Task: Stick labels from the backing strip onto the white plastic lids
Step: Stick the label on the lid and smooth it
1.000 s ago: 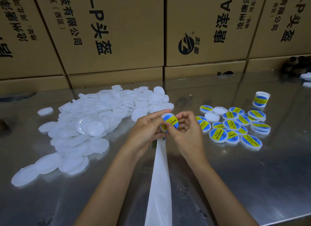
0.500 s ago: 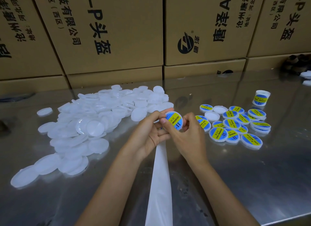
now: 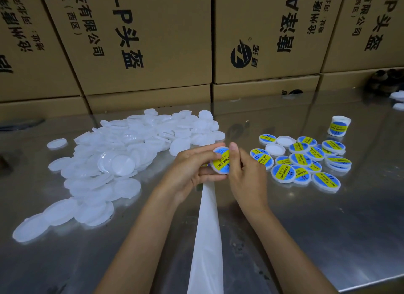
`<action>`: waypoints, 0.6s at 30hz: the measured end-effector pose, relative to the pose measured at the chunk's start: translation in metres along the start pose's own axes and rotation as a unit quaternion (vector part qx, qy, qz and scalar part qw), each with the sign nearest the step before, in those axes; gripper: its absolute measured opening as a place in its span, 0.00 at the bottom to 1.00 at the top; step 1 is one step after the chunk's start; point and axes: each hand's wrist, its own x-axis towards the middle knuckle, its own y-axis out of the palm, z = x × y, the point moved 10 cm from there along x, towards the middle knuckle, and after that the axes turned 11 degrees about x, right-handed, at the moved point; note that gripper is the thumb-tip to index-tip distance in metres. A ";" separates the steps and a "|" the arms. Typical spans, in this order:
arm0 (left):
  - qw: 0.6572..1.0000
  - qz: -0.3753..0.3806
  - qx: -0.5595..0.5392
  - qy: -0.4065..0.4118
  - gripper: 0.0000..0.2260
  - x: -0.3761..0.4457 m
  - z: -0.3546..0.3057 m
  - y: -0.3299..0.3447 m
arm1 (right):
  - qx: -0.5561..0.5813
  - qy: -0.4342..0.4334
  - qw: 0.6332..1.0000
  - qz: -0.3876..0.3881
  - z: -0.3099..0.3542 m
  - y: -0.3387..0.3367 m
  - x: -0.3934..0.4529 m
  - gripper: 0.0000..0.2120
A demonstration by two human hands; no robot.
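Gripping one labelled lid (image 3: 221,161), both hands (image 3: 220,169) hover between two piles.

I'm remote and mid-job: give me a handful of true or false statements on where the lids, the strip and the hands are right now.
1. The heap of plain white plastic lids lies on the shiny metal table to the person's left. True.
2. The left hand and the right hand together hold one round white lid with a blue and yellow label. True.
3. The labelled lids are stacked inside a brown cardboard box. False: they lie loose on the table to the right.
4. The white backing strip hangs down from the hands toward the camera. True.
5. Every lid in the right group carries a label. False: two plain white lids lie among them.
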 end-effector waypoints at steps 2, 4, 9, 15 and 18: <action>1.000 0.006 0.004 0.000 0.13 0.000 0.000 0.001 | 0.021 0.007 1.000 -0.003 -0.002 -0.001 0.001 0.18; 1.000 0.002 0.000 0.008 0.13 0.001 0.000 0.001 | 0.055 0.016 0.998 -0.008 -0.004 -0.002 0.002 0.19; 0.994 -0.055 -0.086 0.026 0.12 0.005 0.001 -0.009 | -0.024 0.065 0.997 0.045 -0.014 0.013 -0.004 0.29; 0.990 -0.075 -0.122 -0.007 0.11 0.005 0.010 -0.011 | -0.099 0.004 0.994 0.051 -0.006 0.014 -0.005 0.22; 0.992 -0.116 -0.051 0.006 0.08 0.003 0.004 -0.020 | -0.083 -0.007 0.996 0.042 -0.004 0.011 -0.005 0.18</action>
